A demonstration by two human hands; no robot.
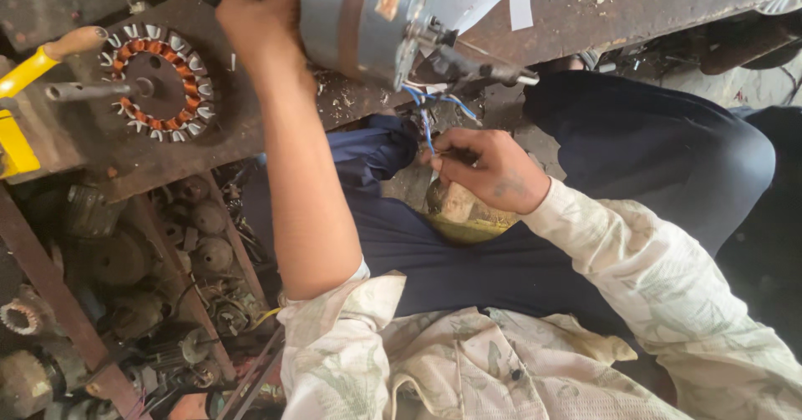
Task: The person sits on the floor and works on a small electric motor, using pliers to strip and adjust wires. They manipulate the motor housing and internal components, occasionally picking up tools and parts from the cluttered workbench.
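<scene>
The person sits at a rusty metal counter with a grey electric motor resting at its near edge, shaft pointing toward the right. The left hand is laid over the far end of the motor, fingers curled closed around the casing to steady it. The right hand sits just below the motor, above the lap, its fingers pinched shut on the thin blue and white wires that trail down from the motor's end. The step in hand looks like sorting or pulling those leads, and doing it well probably means keeping the left hand's grip firm so the motor does not roll off the counter edge, while the right hand draws the wires gently and straight, since a sideways tug could strain them where they leave the casing. How the wires are joined inside cannot be seen. To the left on the counter lies 1 wound stator with copper coils around a dark centre, well apart from the motor, and a yellow tool handle shows at the left edge. Below the counter, a rack holds many old motor parts
</scene>
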